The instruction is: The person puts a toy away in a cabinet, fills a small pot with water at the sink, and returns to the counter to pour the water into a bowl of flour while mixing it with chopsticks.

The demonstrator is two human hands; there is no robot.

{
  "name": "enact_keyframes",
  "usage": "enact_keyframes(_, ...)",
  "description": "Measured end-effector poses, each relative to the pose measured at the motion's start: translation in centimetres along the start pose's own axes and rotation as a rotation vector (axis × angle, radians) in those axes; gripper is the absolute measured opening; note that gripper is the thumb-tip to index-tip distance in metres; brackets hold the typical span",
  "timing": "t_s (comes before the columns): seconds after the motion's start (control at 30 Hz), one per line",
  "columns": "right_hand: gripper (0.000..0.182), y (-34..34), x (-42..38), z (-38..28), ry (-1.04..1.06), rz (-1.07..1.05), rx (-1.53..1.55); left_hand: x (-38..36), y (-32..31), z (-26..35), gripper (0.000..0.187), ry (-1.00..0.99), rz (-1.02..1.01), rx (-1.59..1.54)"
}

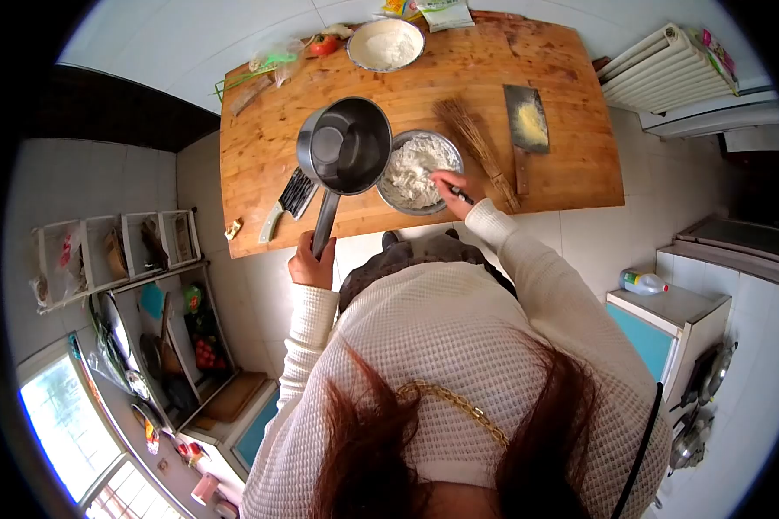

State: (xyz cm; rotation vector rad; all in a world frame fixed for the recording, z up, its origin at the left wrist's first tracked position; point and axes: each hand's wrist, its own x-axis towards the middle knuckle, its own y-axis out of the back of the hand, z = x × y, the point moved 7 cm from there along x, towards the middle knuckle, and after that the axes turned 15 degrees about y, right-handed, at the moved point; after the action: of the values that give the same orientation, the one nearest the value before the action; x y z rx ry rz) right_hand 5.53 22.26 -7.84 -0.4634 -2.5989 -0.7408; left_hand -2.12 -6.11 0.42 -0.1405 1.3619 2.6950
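My left hand (312, 262) is wrapped round the long handle of a dark grey saucepan (368, 143), lifted over the table and tilted so its inside shows. The rim of the pan is beside a metal bowl (400, 206) of white flour (417, 169), which looks lumpy. My right hand (455, 191) is closed on a dark-handled utensil (462, 195) above the right side of the bowl. The utensil's far end is hidden in the flour, so its kind does not show.
On the wooden table (571, 177) lie a brush of bundled twigs (474, 143), a cleaver (526, 121) with yellow bits on its blade, and a second knife (290, 203). A white bowl of flour (386, 46) and a tomato (324, 45) stand at the back.
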Motion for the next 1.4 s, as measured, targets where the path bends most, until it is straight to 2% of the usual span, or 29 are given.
enact_keyframes(0.03,0.01,0.3,0.6,-0.2,0.003,0.0,-0.001,0.1,0.0,0.1,0.027,0.0,0.003,-0.002)
enact_keyframes(0.1,0.009,2.1,1.3,-0.5,-0.07,0.089,-0.224,0.0,0.0,0.0,0.027,0.019,-0.005,0.024)
enact_keyframes(0.17,0.01,1.3,1.2,-0.7,-0.068,0.067,-0.195,-0.1,-0.1,-0.1,0.027,0.008,0.002,0.018)
enact_keyframes(0.23,0.01,-0.9,1.0,-2.3,0.185,-0.018,-0.209,0.1,0.0,-0.1,0.027,-0.004,0.017,0.012)
enact_keyframes(0.27,0.01,-2.0,0.3,-1.6,0.083,-0.131,-0.203,0.0,0.1,0.0,0.027,-0.013,0.01,0.015)
enact_keyframes(0.3,0.01,-2.3,0.5,-2.5,0.082,-0.129,-0.204,0.1,0.0,0.0,0.027,-0.023,0.001,0.017)
enact_keyframes(0.37,0.01,-2.5,0.8,-3.8,0.081,-0.044,-0.097,0.2,0.0,0.3,0.027,-0.007,-0.007,0.029)
enact_keyframes(0.43,0.01,-3.0,0.3,-2.1,0.075,0.006,-0.019,0.0,0.1,0.3,0.027,0.014,-0.012,0.047)
enact_keyframes(0.5,0.01,-2.3,0.0,0.9,-0.089,0.09,0.074,0.1,0.2,0.6,0.027,-0.014,-0.004,0.016)
enact_keyframes(0.53,0.009,-1.0,0.1,1.2,-0.095,0.203,0.036,0.2,0.2,0.5,0.027,-0.014,-0.002,0.017)
enact_keyframes(0.57,0.009,-0.1,-0.2,1.3,-0.095,0.202,0.036,0.2,0.1,0.4,0.027,-0.017,0.0,0.018)
enact_keyframes(0.63,0.009,3.2,0.3,-0.5,-0.294,0.159,-0.164,0.2,-0.1,0.3,0.026,-0.014,-0.001,0.015)
enact_keyframes(0.67,0.009,3.8,0.3,-1.0,-0.346,0.063,-0.238,0.2,-0.1,0.3,0.027,-0.019,0.003,0.008)
enact_keyframes(0.7,0.009,3.1,-0.4,-0.3,-0.349,0.058,-0.237,0.2,-0.1,0.4,0.027,-0.025,0.008,0.002)
enact_keyframes(0.77,0.009,1.6,-0.7,-0.9,0.051,0.151,-0.094,0.3,-0.3,0.5,0.027,-0.02,0.005,0.004)
enact_keyframes(0.8,0.009,0.4,-0.7,-1.5,-0.001,0.039,-0.089,0.4,-0.4,0.5,0.027,-0.006,-0.006,0.012)
enact_keyframes(0.83,0.009,-0.4,-0.5,-2.5,-0.001,0.042,-0.088,0.5,-0.5,0.3,0.027,0.007,-0.016,0.021)
enact_keyframes(0.9,0.01,-1.7,-0.1,-5.5,0.227,0.045,-0.121,0.6,-0.5,0.1,0.028,0.001,-0.01,0.024)
enact_keyframes(0.93,0.01,-1.4,-0.3,-5.4,0.223,0.047,-0.127,0.7,-0.7,0.1,0.028,-0.005,-0.005,0.021)
enact_keyframes(1.0,0.011,-2.4,-0.6,-4.7,0.157,-0.148,0.016,0.6,-0.9,0.4,0.028,-0.026,-0.004,0.022)
enact_keyframes(1.03,0.011,-2.2,-0.8,-3.9,0.157,-0.147,0.017,0.6,-0.8,0.5,0.028,-0.043,0.005,0.023)
enact_keyframes(1.1,0.01,-0.1,-1.3,-0.9,0.026,0.102,-0.014,0.4,-0.7,0.6,0.028,-0.042,0.0,0.027)
enact_keyframes(1.13,0.01,0.9,-0.6,-1.6,0.027,0.1,-0.013,0.4,-0.7,0.7,0.027,-0.041,-0.008,0.029)
enact_keyframes(1.2,0.009,3.0,0.1,-1.3,-0.212,0.07,-0.183,0.5,-0.8,0.6,0.026,-0.037,-0.009,0.026)
enact_keyframes(1.23,0.009,2.7,-0.2,-1.0,-0.214,0.069,-0.185,0.4,-0.9,0.5,0.026,-0.036,-0.012,0.026)
enact_keyframes(1.3,0.008,0.7,-0.1,-1.8,0.083,0.074,-0.151,0.4,-1.1,0.6,0.026,-0.039,-0.016,0.022)
enact_keyframes(1.33,0.01,-0.9,-0.2,-1.9,0.057,-0.023,-0.1,0.4,-1.0,0.6,0.025,-0.04,-0.017,0.019)
enact_keyframes(1.37,0.013,-1.9,-0.6,-2.7,0.096,-0.014,-0.014,0.4,-0.8,0.6,0.025,-0.041,-0.015,0.022)
enact_keyframes(1.4,0.014,-2.4,-0.4,-4.5,0.166,-0.004,-0.054,0.5,-0.8,0.6,0.025,-0.033,-0.019,0.034)
